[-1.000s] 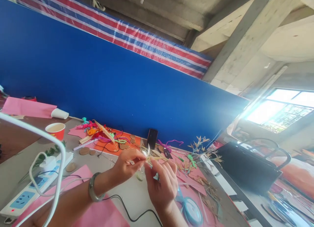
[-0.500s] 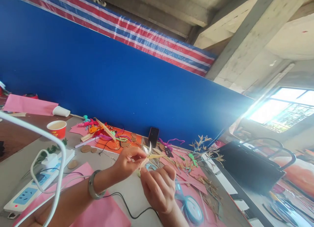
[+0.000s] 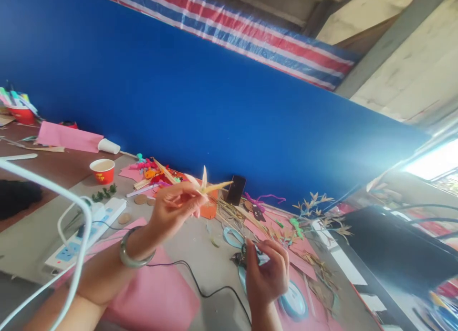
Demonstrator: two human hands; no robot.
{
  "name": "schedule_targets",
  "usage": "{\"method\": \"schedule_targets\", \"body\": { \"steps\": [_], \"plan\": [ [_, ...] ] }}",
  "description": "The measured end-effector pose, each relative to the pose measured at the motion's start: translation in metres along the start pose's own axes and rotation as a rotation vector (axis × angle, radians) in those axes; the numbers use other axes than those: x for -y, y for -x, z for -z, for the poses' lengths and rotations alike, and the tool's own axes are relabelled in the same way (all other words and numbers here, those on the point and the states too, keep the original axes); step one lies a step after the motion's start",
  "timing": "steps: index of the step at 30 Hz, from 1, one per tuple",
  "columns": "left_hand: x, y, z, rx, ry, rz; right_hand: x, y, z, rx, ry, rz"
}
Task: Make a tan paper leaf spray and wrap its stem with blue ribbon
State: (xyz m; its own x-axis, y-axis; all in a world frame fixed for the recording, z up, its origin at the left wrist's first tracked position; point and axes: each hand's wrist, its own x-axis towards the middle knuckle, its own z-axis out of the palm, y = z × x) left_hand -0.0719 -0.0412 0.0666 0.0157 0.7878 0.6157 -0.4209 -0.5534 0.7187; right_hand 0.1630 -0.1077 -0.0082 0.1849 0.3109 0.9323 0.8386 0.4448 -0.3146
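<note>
Right hand [image 3: 268,270] had dropped to four o'clock of the left hand [image 3: 175,211].
It pinched pale leaves [image 3: 204,184] at its two o'clock; slackening risked scattering them. The right curled half-closed, its hold unclear.

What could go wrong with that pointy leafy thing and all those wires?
The thin, pale leaf-like pieces pinched in the left hand might bend or tear if squeezed hard. The right hand could snag the black cable near its wrist. If the red cup holds a drink, a knock might spill it toward the power strip.
</note>
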Motion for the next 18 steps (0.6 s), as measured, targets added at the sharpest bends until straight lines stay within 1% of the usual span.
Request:
{"method": "schedule_targets", "body": {
  "steps": [3, 6, 8, 10, 12, 14, 18],
  "plan": [
    [-0.023, -0.001, 0.015, -0.06, -0.043, -0.063, -0.014, 0.021, 0.01, 0.115, 0.044, -0.024],
    [-0.044, 0.001, 0.027, -0.191, -0.108, -0.133, -0.024, 0.042, 0.02, 0.266, 0.023, 0.002],
    [-0.054, 0.003, 0.033, -0.254, -0.158, -0.166, -0.028, 0.054, 0.025, 0.37, 0.015, 0.026],
    [-0.06, 0.003, 0.038, -0.256, -0.18, -0.203, -0.03, 0.062, 0.028, 0.439, 0.003, 0.033],
    [-0.063, 0.002, 0.04, -0.253, -0.203, -0.229, -0.031, 0.065, 0.027, 0.473, -0.018, 0.032],
    [-0.064, 0.0, 0.039, -0.259, -0.229, -0.237, -0.03, 0.065, 0.024, 0.505, -0.033, 0.047],
    [-0.064, -0.002, 0.036, -0.289, -0.275, -0.223, -0.025, 0.064, 0.012, 0.589, -0.066, 0.126]
  ]
}}
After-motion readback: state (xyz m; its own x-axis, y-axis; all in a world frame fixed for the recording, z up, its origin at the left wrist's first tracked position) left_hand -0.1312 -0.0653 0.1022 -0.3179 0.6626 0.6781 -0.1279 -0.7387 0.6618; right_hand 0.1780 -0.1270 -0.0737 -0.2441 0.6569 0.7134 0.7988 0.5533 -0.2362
